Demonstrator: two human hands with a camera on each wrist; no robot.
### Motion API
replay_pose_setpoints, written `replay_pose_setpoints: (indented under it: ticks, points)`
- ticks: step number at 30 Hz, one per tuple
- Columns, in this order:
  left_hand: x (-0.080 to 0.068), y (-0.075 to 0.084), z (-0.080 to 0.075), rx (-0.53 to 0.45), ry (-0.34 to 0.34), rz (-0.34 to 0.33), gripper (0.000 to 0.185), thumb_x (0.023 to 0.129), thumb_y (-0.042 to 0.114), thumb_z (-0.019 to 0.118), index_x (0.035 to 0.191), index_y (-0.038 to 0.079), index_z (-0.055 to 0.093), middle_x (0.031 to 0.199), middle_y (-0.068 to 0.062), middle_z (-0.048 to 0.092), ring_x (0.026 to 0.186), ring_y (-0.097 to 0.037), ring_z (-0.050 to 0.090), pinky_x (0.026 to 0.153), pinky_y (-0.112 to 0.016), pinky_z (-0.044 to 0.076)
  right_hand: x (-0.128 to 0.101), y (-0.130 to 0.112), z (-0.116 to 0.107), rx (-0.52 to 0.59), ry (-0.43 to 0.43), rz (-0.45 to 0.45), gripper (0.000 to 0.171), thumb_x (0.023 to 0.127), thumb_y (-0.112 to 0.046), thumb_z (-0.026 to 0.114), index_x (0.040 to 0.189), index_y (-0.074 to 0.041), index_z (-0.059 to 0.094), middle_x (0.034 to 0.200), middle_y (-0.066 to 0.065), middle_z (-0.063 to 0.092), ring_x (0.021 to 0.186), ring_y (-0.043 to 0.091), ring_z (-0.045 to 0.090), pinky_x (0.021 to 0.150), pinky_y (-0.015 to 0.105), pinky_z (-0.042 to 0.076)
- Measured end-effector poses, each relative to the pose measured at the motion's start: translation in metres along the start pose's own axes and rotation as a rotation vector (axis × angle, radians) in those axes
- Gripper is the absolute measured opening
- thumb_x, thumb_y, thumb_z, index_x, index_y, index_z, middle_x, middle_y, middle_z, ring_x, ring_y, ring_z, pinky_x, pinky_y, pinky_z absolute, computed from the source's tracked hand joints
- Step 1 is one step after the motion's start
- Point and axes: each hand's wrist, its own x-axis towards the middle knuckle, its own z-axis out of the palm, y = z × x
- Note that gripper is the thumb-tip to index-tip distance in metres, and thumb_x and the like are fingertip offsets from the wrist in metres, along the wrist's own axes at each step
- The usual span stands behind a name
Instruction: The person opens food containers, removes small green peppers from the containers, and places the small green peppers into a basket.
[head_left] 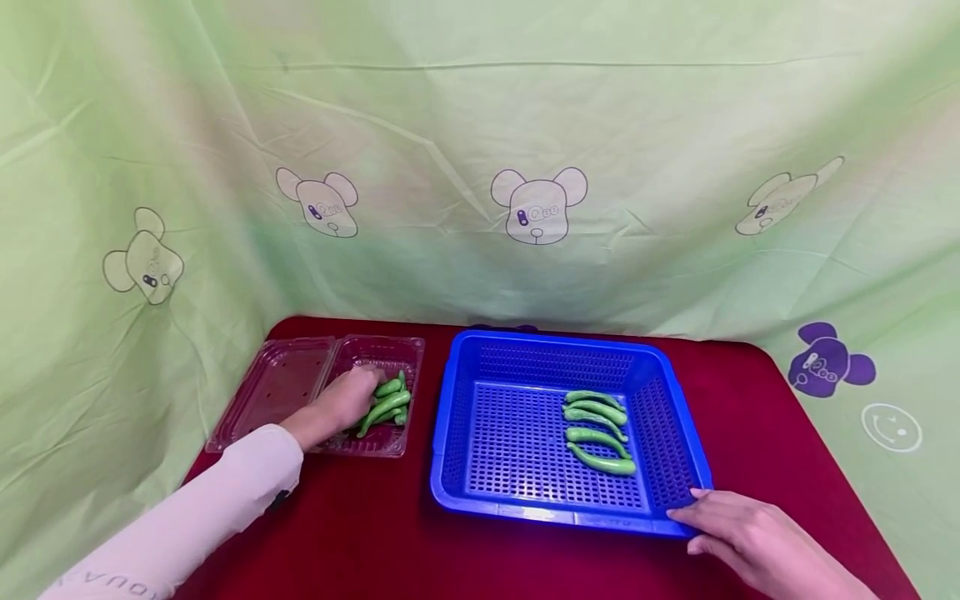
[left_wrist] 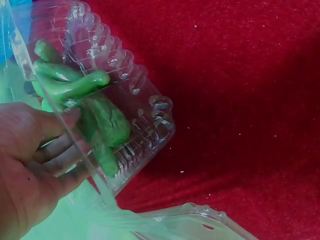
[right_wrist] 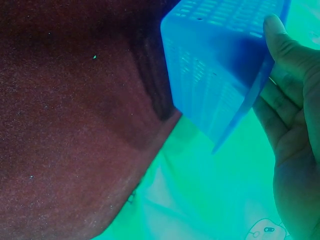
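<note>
My left hand [head_left: 351, 398] reaches into a clear plastic clamshell box [head_left: 414, 357]. Several green chili peppers [head_left: 388, 407] lie piled in it. In the left wrist view, the loosely bent fingers [left_wrist: 64, 162] are among the peppers [left_wrist: 107, 120], fingertips right at them, partly seen through the clear wall. My right hand [head_left: 750, 533] grips the near right corner of a blue plastic basket [head_left: 517, 510] by its rim. The right wrist view shows the thumb [right_wrist: 281, 42] on one side of the rim and the fingers on the other. Inside the basket, several green chili peppers [head_left: 596, 437] lie side by side in a column toward the right.
The box's clear lid [head_left: 277, 383] lies folded open to the left. Box and basket stand side by side on a red-covered table [head_left: 360, 517]. Green fabric [head_left: 450, 125] printed with cartoon bear heads hangs behind the table and at both sides.
</note>
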Motion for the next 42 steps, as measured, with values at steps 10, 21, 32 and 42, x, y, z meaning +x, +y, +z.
replay_pose_setpoints:
  ticks: [10, 21, 32, 42]
  points:
    - [0.006, -0.007, -0.001, -0.065, 0.035, -0.028, 0.021, 0.079, -0.006, 0.078, 0.097, 0.000, 0.069, 0.096, -0.013, 0.070, 0.096, -0.031, 0.070, 0.084, -0.045, 0.060, 0.002, -0.001, -0.005, -0.002, 0.015, 0.000, 0.032, 0.083, -0.034, 0.083, 0.114, -0.031, 0.076, 0.105, -0.019, 0.075, 0.101, 0.015, 0.073, 0.083, 0.006, 0.052]
    - [0.044, 0.040, -0.059, -0.038, 0.122, 0.035, 0.020, 0.089, -0.004, 0.070, 0.109, -0.001, 0.071, 0.100, -0.012, 0.070, 0.093, -0.029, 0.070, 0.077, -0.042, 0.060, -0.001, 0.001, -0.008, -0.010, 0.003, -0.006, 0.032, 0.083, -0.034, 0.083, 0.114, -0.030, 0.076, 0.104, -0.019, 0.075, 0.100, 0.013, 0.073, 0.081, 0.007, 0.053]
    - [0.090, 0.133, -0.082, 0.054, 0.101, 0.253, 0.023, 0.093, 0.006, 0.071, 0.115, 0.004, 0.072, 0.109, -0.009, 0.071, 0.103, -0.027, 0.071, 0.088, -0.041, 0.060, 0.001, 0.000, -0.007, -0.007, 0.008, -0.024, 0.031, 0.084, -0.036, 0.081, 0.114, -0.029, 0.077, 0.104, -0.018, 0.075, 0.100, 0.015, 0.073, 0.085, 0.002, 0.049]
    - [0.125, 0.195, -0.044, 0.169, -0.041, 0.333, 0.008, 0.097, 0.008, 0.063, 0.095, 0.013, 0.070, 0.098, -0.003, 0.069, 0.093, -0.020, 0.070, 0.075, -0.038, 0.061, 0.003, -0.005, -0.007, -0.001, -0.009, 0.004, 0.031, 0.084, -0.035, 0.081, 0.114, -0.030, 0.076, 0.105, -0.018, 0.075, 0.101, 0.016, 0.073, 0.081, 0.012, 0.056]
